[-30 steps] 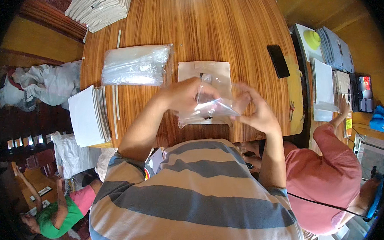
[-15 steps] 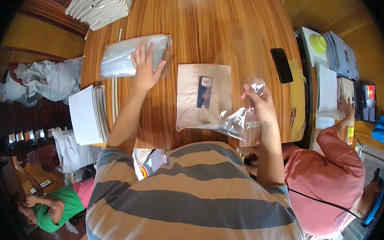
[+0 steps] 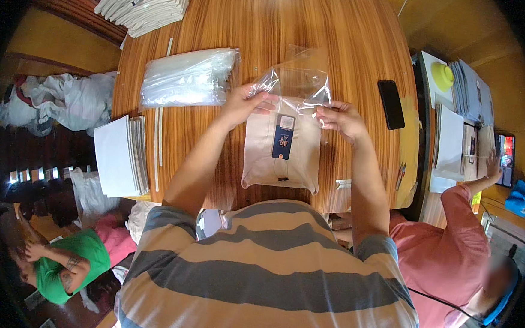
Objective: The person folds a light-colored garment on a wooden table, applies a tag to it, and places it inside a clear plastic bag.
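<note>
A clear plastic bag (image 3: 298, 79) stretches between my two hands over the far end of a folded beige garment (image 3: 259, 155). My left hand (image 3: 242, 107) pinches the bag's left side, and my right hand (image 3: 342, 119) grips its right side. The garment lies flat on the table before me, its far edge under or inside the film; which of the two I cannot tell. On it rests a dark blue tag (image 3: 282, 144) with a pale label and a thin dark cord at its near end.
Left of the garment lies a stack of clear plastic bags (image 3: 186, 78). White sheets (image 3: 118, 158) are piled at the table's left edge, folded cloth (image 3: 145, 1) at the far left. A black phone (image 3: 391, 105) lies right. A person in pink (image 3: 437, 253) works on that side; another in green (image 3: 66, 272) sits left.
My left hand has left the bag stack and moved right to take the bag. The right hand has carried the bag up and left, from beside the garment to over its far end.
</note>
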`<state>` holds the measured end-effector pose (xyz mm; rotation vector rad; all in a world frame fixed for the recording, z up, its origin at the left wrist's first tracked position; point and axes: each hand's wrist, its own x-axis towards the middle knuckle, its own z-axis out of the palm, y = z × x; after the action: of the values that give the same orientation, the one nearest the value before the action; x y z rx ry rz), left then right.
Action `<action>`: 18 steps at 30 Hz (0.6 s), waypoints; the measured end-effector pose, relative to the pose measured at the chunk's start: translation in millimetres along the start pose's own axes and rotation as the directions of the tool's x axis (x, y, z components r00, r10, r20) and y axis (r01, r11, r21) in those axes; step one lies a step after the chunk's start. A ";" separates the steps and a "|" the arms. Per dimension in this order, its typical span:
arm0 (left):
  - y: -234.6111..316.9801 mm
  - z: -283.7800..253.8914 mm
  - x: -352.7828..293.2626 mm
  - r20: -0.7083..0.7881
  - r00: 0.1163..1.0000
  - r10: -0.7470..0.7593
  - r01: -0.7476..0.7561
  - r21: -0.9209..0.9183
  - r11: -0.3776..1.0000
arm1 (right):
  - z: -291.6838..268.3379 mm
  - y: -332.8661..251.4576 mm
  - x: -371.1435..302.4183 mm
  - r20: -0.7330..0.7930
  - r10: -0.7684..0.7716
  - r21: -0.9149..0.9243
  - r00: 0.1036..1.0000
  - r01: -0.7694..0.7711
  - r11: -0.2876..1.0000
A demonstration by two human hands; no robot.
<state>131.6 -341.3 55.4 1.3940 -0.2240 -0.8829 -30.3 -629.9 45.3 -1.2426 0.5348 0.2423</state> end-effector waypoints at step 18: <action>-68.8 -40.9 17.9 -0.126 0.943 0.308 -0.152 0.661 0.735 | -15.2 61.1 64.1 -0.257 -0.312 -0.164 0.915 0.277 0.947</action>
<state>141.1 -316.9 -22.3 2.0458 -0.5549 -0.4262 -7.4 -631.9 -41.6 -1.4722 0.5711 -0.1627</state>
